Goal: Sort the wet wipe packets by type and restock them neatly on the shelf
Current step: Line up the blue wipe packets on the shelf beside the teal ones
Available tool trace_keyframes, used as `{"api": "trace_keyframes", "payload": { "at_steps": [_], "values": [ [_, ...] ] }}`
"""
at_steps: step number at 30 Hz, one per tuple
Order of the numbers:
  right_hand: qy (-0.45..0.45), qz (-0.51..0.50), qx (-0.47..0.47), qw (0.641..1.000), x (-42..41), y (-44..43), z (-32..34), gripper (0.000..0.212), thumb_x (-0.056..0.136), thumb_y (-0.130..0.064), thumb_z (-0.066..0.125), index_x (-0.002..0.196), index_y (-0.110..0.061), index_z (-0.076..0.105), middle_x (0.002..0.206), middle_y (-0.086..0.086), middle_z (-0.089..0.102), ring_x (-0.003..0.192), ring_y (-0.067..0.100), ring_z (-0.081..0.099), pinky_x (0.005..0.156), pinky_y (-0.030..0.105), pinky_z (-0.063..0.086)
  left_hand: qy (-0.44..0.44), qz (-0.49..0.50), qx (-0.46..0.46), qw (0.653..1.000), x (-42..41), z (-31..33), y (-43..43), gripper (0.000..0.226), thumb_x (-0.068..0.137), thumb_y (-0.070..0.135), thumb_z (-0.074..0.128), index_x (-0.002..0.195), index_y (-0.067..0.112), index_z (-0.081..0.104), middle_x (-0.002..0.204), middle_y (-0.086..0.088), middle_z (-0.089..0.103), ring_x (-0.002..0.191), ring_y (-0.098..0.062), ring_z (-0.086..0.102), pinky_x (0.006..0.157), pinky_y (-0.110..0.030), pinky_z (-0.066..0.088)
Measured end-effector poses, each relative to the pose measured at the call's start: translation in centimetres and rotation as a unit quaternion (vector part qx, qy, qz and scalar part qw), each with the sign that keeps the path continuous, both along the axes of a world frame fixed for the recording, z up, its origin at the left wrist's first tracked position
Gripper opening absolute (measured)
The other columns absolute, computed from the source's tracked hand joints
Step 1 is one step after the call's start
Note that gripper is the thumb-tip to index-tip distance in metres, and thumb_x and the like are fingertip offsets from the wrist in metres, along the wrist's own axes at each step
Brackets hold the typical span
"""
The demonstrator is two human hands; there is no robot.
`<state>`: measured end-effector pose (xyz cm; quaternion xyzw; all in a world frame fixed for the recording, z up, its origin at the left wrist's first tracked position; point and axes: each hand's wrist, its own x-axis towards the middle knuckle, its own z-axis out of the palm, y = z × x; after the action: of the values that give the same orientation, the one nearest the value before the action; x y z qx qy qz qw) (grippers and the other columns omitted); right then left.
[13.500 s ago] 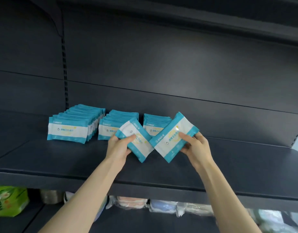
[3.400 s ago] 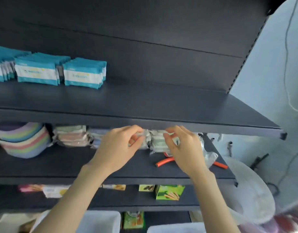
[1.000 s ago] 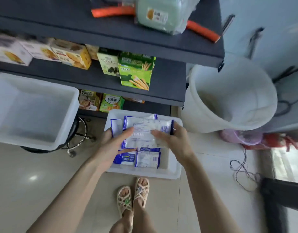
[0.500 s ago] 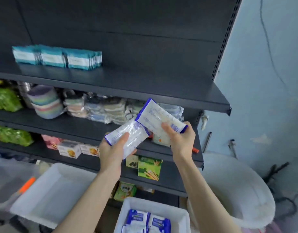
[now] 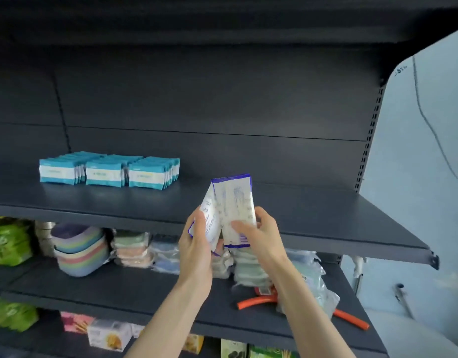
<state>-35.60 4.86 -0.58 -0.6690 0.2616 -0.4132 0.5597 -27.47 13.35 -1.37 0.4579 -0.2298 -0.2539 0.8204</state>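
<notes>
— Your left hand (image 5: 197,244) and right hand (image 5: 259,233), in front of the dark shelf (image 5: 313,223), each grip one blue-edged wipe packet. The left packet (image 5: 210,220) is tilted and the right packet (image 5: 235,202) is upright. Their long edges meet between your thumbs.

— Both are held, then. Where do they belong?

— By the look of the layout, on the stretch of that shelf to the right of the three rows of teal packets (image 5: 109,171). Those rows stand on edge with their fronts outward, well to the left of your hands. Your two packets hang across the shelf's front edge and are not yet set down.

— How do you land them well?

— Square the pair first. Bring the tilted one upright against the other so both printed faces look the same way. Then reach in over the front edge and stand them on a long edge. Leave a gap from the teal rows so the two types read as separate. These soft pouches will probably slump, so let go only once they lean steady.

— Anything nearby to mind?

— Beneath your wrists, the lower shelf (image 5: 119,293) carries stacked pastel bowls (image 5: 78,251), wrapped bundles (image 5: 130,251) and an orange hose (image 5: 256,301).
</notes>
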Motion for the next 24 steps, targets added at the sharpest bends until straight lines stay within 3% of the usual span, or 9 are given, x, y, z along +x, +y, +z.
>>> {"api": "trace_keyframes", "payload": {
  "at_steps": [4, 8, 10, 13, 15, 17, 20, 22, 24],
  "values": [
    [-0.022, 0.028, 0.011, 0.999, 4.7, -1.3, 1.4, 0.028, 0.093, -0.005, 0.050, 0.114, -0.021, 0.059, 0.108, 0.001, 0.069, 0.098, 0.015, 0.066, 0.075, 0.025, 0.055, -0.060, -0.063, 0.021, 0.996, 5.1, 1.6, -2.0, 0.028, 0.099, 0.042, 0.040, 0.106, 0.035, 0.065, 0.108, 0.004, 0.071, 0.099, -0.013, 0.067, 0.086, -0.036, 0.051],
    [0.009, 0.035, 0.029, 0.999, 6.4, -2.8, 2.7, 0.035, 0.100, -0.052, 0.028, 0.113, -0.040, 0.059, 0.116, -0.007, 0.068, 0.108, 0.012, 0.064, 0.098, 0.038, 0.049, -0.074, -0.115, 0.045, 0.990, 7.8, 2.7, -3.4, 0.027, 0.100, 0.036, 0.041, 0.105, 0.034, 0.068, 0.104, 0.006, 0.072, 0.099, -0.012, 0.068, 0.086, -0.036, 0.053],
    [0.018, 0.036, 0.064, 0.997, 6.4, -3.4, 2.9, 0.038, 0.098, -0.058, 0.023, 0.104, -0.045, 0.059, 0.115, -0.007, 0.068, 0.109, 0.013, 0.063, 0.102, 0.039, 0.046, -0.075, -0.134, 0.057, 0.987, 8.5, 2.7, -4.1, 0.023, 0.097, 0.027, 0.049, 0.108, 0.027, 0.069, 0.105, 0.002, 0.072, 0.101, -0.017, 0.067, 0.091, -0.041, 0.052],
    [0.019, 0.055, 0.116, 0.992, 5.9, -4.5, 3.1, 0.037, 0.098, -0.055, 0.030, 0.104, -0.035, 0.061, 0.111, -0.003, 0.069, 0.103, 0.015, 0.065, 0.090, 0.035, 0.052, -0.062, -0.154, 0.052, 0.985, 9.0, 2.6, -5.1, 0.022, 0.092, 0.009, 0.054, 0.103, 0.020, 0.070, 0.106, -0.006, 0.071, 0.102, -0.023, 0.067, 0.088, -0.040, 0.049],
    [0.011, 0.071, 0.137, 0.988, 5.5, -5.2, 3.0, 0.037, 0.097, -0.053, 0.038, 0.112, -0.028, 0.062, 0.112, 0.000, 0.069, 0.101, 0.016, 0.066, 0.080, 0.030, 0.053, -0.049, -0.178, 0.045, 0.982, 9.1, 2.8, -5.5, 0.028, 0.086, 0.002, 0.059, 0.107, 0.020, 0.064, 0.096, -0.006, 0.073, 0.090, -0.019, 0.069, 0.080, -0.031, 0.048],
    [0.006, 0.083, 0.136, 0.987, 5.5, -6.1, 3.0, 0.038, 0.093, -0.053, 0.046, 0.115, -0.028, 0.062, 0.119, 0.003, 0.067, 0.106, 0.019, 0.064, 0.085, 0.033, 0.051, -0.016, -0.196, 0.043, 0.979, 9.4, 3.0, -6.2, 0.050, 0.073, -0.003, 0.069, 0.117, 0.018, 0.053, 0.092, -0.007, 0.072, 0.085, -0.017, 0.068, 0.077, -0.026, 0.047],
    [0.027, 0.100, 0.116, 0.988, 6.1, -7.5, 2.9, 0.034, 0.087, -0.049, 0.059, 0.106, -0.023, 0.068, 0.126, 0.023, 0.058, 0.109, 0.031, 0.059, 0.092, 0.037, 0.051, 0.010, -0.210, 0.069, 0.975, 10.8, 3.0, -7.9, 0.078, 0.057, -0.003, 0.071, 0.128, 0.010, 0.042, 0.115, -0.015, 0.063, 0.098, -0.022, 0.064, 0.078, -0.027, 0.048],
    [0.042, 0.105, 0.098, 0.989, 6.6, -8.4, 3.1, 0.038, 0.078, -0.051, 0.065, 0.095, -0.018, 0.070, 0.101, 0.023, 0.059, 0.089, 0.026, 0.054, 0.081, 0.033, 0.054, -0.005, -0.227, 0.093, 0.970, 12.0, 3.2, -9.0, 0.073, 0.058, -0.007, 0.071, 0.126, -0.003, 0.046, 0.113, -0.017, 0.064, 0.094, -0.023, 0.064, 0.073, -0.027, 0.049],
    [0.068, 0.082, 0.073, 0.992, 7.6, -9.5, 3.4, 0.045, 0.073, -0.058, 0.071, 0.085, -0.015, 0.063, 0.083, 0.012, 0.053, 0.074, 0.020, 0.051, 0.070, 0.029, 0.048, -0.037, -0.232, 0.113, 0.965, 13.2, 3.5, -10.2, 0.053, 0.070, -0.010, 0.069, 0.120, -0.003, 0.056, 0.099, -0.014, 0.069, 0.085, -0.022, 0.066, 0.068, -0.029, 0.051]
  ]
}}
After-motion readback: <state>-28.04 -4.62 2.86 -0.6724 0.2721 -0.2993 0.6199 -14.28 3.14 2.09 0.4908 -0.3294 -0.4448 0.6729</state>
